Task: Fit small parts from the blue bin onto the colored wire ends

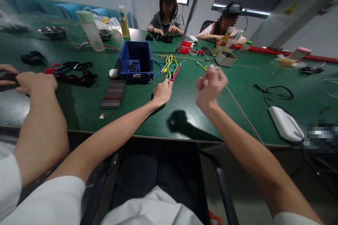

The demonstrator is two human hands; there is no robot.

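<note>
My left hand [162,93] rests low over the green tabletop, fingertips pinched at the near ends of a bundle of yellow and green wires [170,65]. A slim red stick-like piece [176,72] slants up beside those fingertips. Raised above the table to the right, my right hand [211,86] is closed in a fist; whatever it holds, if anything, is hidden. Just behind it lie a few more yellow-green wires [202,65]. A blue bin [136,76] with small dark parts inside stands left of the wire bundle, and a blue wire [159,68] curves beside it.
At left, a co-worker's hand [37,81] is near black parts [76,79]. A phone-like slab [114,95] and a white mouse-like object [113,73] lie before the bin. A white device [285,123] and black cable [277,92] lie right. Two people sit opposite.
</note>
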